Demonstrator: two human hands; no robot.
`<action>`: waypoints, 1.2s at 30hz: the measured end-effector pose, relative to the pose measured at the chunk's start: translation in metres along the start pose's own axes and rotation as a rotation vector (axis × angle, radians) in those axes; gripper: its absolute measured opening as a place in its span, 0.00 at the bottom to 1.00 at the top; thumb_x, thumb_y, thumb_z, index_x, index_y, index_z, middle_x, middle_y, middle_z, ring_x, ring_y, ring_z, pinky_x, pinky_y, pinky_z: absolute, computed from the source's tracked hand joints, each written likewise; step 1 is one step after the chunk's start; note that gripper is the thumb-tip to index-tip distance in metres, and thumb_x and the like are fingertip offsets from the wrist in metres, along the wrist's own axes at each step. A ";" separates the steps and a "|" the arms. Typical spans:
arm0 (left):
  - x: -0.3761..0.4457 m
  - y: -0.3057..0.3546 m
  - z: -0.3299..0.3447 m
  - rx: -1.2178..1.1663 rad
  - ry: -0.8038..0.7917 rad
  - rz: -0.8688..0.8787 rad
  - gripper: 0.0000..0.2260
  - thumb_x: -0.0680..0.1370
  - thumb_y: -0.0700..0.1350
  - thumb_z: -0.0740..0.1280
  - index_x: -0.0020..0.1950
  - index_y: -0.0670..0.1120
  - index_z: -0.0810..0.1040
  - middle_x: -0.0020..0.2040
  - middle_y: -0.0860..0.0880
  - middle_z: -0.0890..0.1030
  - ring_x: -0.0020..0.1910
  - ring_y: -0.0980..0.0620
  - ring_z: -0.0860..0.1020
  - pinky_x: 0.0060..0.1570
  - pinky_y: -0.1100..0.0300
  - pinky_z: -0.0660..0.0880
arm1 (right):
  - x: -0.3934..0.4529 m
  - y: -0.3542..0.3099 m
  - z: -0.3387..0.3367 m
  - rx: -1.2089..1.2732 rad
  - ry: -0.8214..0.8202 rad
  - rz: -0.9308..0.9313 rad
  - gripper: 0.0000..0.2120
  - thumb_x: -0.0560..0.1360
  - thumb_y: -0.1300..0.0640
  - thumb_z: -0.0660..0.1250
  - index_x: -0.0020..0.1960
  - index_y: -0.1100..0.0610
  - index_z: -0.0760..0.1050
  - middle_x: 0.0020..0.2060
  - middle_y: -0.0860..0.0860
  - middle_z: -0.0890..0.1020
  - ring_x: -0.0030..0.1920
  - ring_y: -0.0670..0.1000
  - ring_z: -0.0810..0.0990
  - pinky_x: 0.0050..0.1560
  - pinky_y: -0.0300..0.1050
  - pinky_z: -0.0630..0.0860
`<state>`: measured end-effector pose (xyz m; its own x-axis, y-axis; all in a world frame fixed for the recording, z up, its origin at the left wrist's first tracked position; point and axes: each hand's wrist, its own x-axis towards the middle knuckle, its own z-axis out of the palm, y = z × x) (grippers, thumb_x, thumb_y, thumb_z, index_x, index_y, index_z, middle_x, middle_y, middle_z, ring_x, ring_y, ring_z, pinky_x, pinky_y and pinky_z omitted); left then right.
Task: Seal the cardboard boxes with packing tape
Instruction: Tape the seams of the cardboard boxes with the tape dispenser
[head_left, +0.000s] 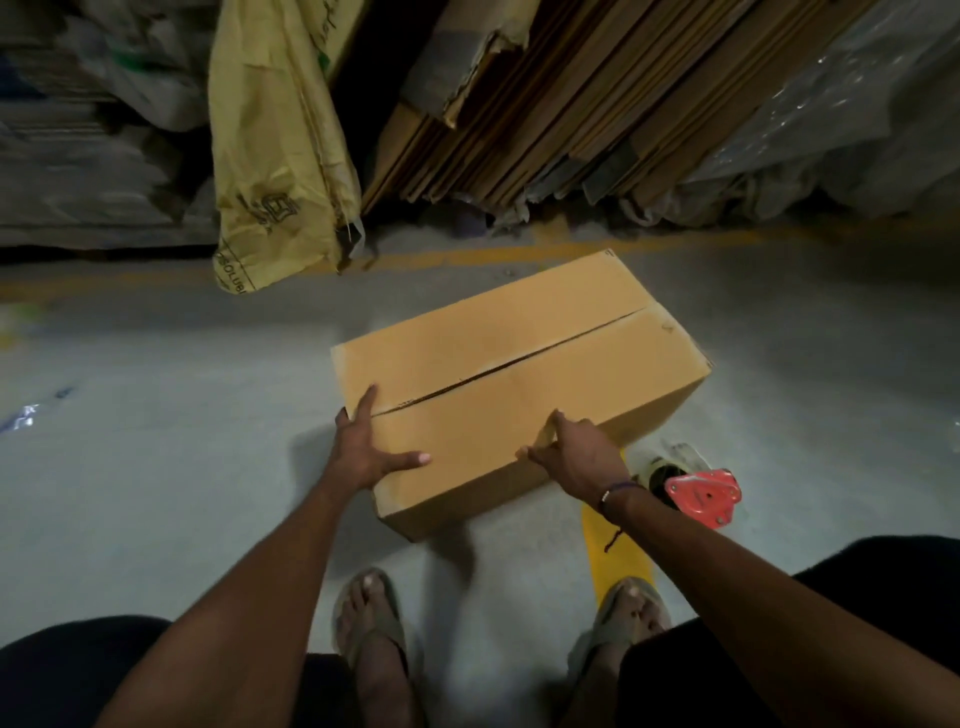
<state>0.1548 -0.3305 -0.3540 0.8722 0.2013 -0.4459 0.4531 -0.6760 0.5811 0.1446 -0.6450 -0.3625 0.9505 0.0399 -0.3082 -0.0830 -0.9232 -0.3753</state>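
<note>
Grey concrete floor (156, 467), flattened cartons (545, 104) stacked behind. Cardboard box (519, 364) on floor, flaps closed, seam untaped. Left hand (371, 449) fingers spread flat on near corner. Right hand (576, 457) fingers curled over near edge. Red tape dispenser (701, 493) beside right wrist.

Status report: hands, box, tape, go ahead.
Both hands on box: left flat, right gripping near edge. Top seam untaped. Tape dispenser on floor, right of box.

The grey floor (156, 467) is carrying a closed cardboard box (519, 374), a red tape dispenser (701, 493) lying just beside it, a yellow sack (275, 156) and flattened cardboard sheets (545, 104) leaning behind.
</note>
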 end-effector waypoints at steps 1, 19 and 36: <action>0.001 -0.002 -0.003 -0.001 0.015 0.011 0.66 0.54 0.64 0.85 0.84 0.60 0.51 0.77 0.41 0.57 0.76 0.36 0.64 0.74 0.40 0.66 | 0.001 0.002 -0.007 -0.066 0.061 -0.037 0.26 0.78 0.33 0.65 0.62 0.54 0.77 0.47 0.56 0.82 0.47 0.60 0.81 0.38 0.49 0.73; -0.014 -0.004 0.066 0.349 0.355 0.071 0.41 0.78 0.73 0.56 0.84 0.50 0.53 0.81 0.32 0.48 0.73 0.29 0.61 0.65 0.34 0.69 | 0.056 0.093 -0.050 -0.277 0.007 0.291 0.44 0.75 0.22 0.50 0.83 0.41 0.44 0.82 0.63 0.44 0.79 0.74 0.49 0.71 0.76 0.62; 0.018 0.072 0.067 0.420 0.273 0.157 0.27 0.79 0.50 0.66 0.75 0.41 0.64 0.80 0.33 0.53 0.79 0.30 0.53 0.77 0.34 0.52 | -0.021 0.146 -0.054 0.138 0.285 0.236 0.29 0.82 0.40 0.62 0.78 0.51 0.62 0.75 0.62 0.63 0.71 0.68 0.68 0.68 0.64 0.73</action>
<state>0.1912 -0.4235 -0.3660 0.9654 0.2141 -0.1489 0.2487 -0.9275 0.2789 0.1288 -0.8016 -0.3634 0.9439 -0.2932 -0.1521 -0.3303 -0.8335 -0.4429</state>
